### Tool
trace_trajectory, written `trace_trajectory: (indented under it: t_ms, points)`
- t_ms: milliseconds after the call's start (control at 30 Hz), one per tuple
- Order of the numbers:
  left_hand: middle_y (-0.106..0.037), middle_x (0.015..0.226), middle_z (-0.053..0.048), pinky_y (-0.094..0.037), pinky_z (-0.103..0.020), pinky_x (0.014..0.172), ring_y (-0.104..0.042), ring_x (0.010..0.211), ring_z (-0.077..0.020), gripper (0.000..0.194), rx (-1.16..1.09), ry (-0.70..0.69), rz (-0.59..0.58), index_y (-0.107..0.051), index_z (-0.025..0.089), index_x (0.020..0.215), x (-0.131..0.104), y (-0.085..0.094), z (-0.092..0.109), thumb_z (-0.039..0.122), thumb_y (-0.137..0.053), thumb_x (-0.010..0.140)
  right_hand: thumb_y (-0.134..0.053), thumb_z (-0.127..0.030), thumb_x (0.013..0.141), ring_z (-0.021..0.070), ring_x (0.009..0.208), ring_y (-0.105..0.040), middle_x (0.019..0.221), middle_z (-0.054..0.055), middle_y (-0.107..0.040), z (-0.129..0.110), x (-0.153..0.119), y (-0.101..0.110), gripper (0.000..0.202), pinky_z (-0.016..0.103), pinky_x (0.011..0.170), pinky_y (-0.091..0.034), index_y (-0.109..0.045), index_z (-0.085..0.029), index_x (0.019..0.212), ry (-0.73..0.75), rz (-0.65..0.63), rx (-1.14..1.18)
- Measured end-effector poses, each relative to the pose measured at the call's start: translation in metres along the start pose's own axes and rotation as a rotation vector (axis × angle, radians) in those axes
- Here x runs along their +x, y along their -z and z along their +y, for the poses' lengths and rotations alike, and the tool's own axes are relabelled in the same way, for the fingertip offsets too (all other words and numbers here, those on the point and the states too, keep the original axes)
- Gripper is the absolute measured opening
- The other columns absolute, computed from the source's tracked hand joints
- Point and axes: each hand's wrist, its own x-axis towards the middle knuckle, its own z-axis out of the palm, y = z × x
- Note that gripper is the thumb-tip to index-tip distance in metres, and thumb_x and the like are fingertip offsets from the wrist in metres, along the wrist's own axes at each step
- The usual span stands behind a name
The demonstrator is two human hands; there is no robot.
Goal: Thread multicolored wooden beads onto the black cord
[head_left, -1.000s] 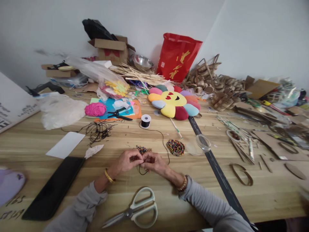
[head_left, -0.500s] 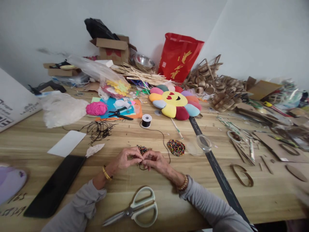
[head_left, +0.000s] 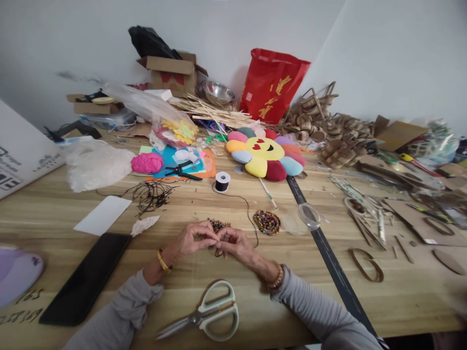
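Note:
My left hand (head_left: pixel 193 238) and my right hand (head_left: pixel 234 244) meet at the fingertips above the table, both pinched closed. A black cord (head_left: pixel 249 214) runs from a white spool (head_left: pixel 222 182) round to my right hand, and a bit of it shows under the fingers. What sits between the fingertips is too small and covered to make out. Just behind my hands lies a small pile of multicoloured beads (head_left: pixel 218 224), partly hidden by them. A coiled bead string (head_left: pixel 267 222) rests to the right.
Scissors (head_left: pixel 215 311) with pale handles lie in front of me. A black tray-like slab (head_left: pixel 85 279) and a white card (head_left: pixel 102 215) are at left, with tangled black cord (head_left: pixel 153 197) behind. A clear round container (head_left: pixel 309 216) stands right. Behind sits a flower cushion (head_left: pixel 264 153).
My hands keep nearly the same pinched pose at the same spot. The whole view has shifted very slightly; nothing else visibly moves.

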Motion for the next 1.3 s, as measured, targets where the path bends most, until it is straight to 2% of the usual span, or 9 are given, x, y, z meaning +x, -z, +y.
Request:
trace_trajectory:
  t_ms: [167, 333, 467, 533, 733, 867, 1033, 1300]
  points:
    - [-0.064, 0.07, -0.005, -0.044, -0.025, 0.064, -0.057, 0.067, -0.0138, 0.022, 0.026, 0.01, -0.005, -0.074, 0.014, 0.08, 0.0, 0.002, 0.0, 0.033, -0.062, 0.083, -0.076, -0.044, 0.067, 0.0075, 0.046, -0.054, 0.055, -0.003, -0.061, -0.001, -0.001, -0.002, 0.034, 0.016, 0.042, -0.043, -0.061, -0.015, 0.078, 0.011, 0.065, 0.0]
    - [-0.069, 0.08, -0.006, -0.047, -0.027, 0.073, -0.062, 0.076, -0.0161, 0.014, 0.122, 0.073, 0.025, -0.071, 0.015, 0.084, -0.003, 0.006, -0.003, 0.025, -0.062, 0.082, -0.069, -0.048, 0.074, 0.0069, 0.046, -0.049, 0.057, -0.002, -0.057, -0.001, -0.005, -0.002, 0.034, 0.017, 0.044, -0.04, -0.06, -0.015, 0.078, 0.037, 0.116, -0.096]
    - [-0.068, 0.078, -0.005, -0.047, -0.027, 0.074, -0.061, 0.076, -0.0164, 0.009, 0.281, 0.099, 0.01, -0.07, 0.015, 0.081, -0.008, 0.014, -0.008, 0.02, -0.062, 0.081, -0.065, -0.043, 0.078, 0.0095, 0.06, -0.049, 0.068, 0.001, -0.055, 0.002, -0.007, 0.0, 0.029, 0.02, 0.054, -0.04, -0.062, -0.015, 0.075, 0.199, 0.194, -0.279]
    - [-0.067, 0.078, -0.005, -0.047, -0.027, 0.075, -0.06, 0.076, -0.0168, 0.009, 0.379, 0.082, -0.041, -0.07, 0.016, 0.077, -0.01, 0.018, -0.011, 0.018, -0.061, 0.08, -0.063, -0.042, 0.08, 0.011, 0.064, -0.049, 0.07, 0.002, -0.055, 0.005, -0.007, 0.0, 0.027, 0.022, 0.058, -0.04, -0.062, -0.015, 0.074, 0.231, 0.191, -0.343]
    - [-0.067, 0.079, -0.004, -0.045, -0.028, 0.075, -0.06, 0.079, -0.0179, 0.014, 0.579, 0.024, -0.165, -0.068, 0.017, 0.076, -0.012, 0.02, -0.016, 0.011, -0.056, 0.081, -0.065, -0.041, 0.077, 0.0089, 0.055, -0.042, 0.062, -0.002, -0.05, 0.012, -0.006, -0.002, 0.026, 0.021, 0.051, -0.035, -0.061, -0.015, 0.078, 0.142, 0.168, -0.312]
    - [-0.066, 0.078, -0.004, -0.044, -0.029, 0.075, -0.059, 0.078, -0.0183, 0.015, 0.622, 0.003, -0.18, -0.067, 0.017, 0.077, -0.012, 0.017, -0.019, 0.009, -0.054, 0.082, -0.065, -0.039, 0.077, 0.0089, 0.054, -0.042, 0.061, -0.002, -0.051, 0.014, -0.005, -0.002, 0.024, 0.021, 0.05, -0.034, -0.061, -0.015, 0.079, 0.123, 0.157, -0.324]
    - [-0.065, 0.081, -0.004, -0.043, -0.03, 0.078, -0.058, 0.081, -0.0183, 0.015, 0.63, -0.018, -0.161, -0.066, 0.017, 0.079, -0.013, 0.013, -0.023, 0.011, -0.054, 0.084, -0.06, -0.035, 0.081, 0.0111, 0.06, -0.047, 0.066, 0.001, -0.055, 0.012, -0.004, 0.0, 0.02, 0.023, 0.057, -0.039, -0.061, -0.016, 0.075, 0.192, 0.151, -0.44]
    - [-0.065, 0.084, -0.004, -0.043, -0.03, 0.08, -0.058, 0.083, -0.0181, 0.013, 0.669, -0.025, -0.183, -0.067, 0.017, 0.083, -0.014, 0.008, -0.026, 0.014, -0.054, 0.086, -0.057, -0.034, 0.083, 0.0101, 0.057, -0.044, 0.062, -0.002, -0.049, 0.008, -0.003, -0.002, 0.02, 0.022, 0.055, -0.037, -0.056, -0.016, 0.074, 0.196, 0.16, -0.433]
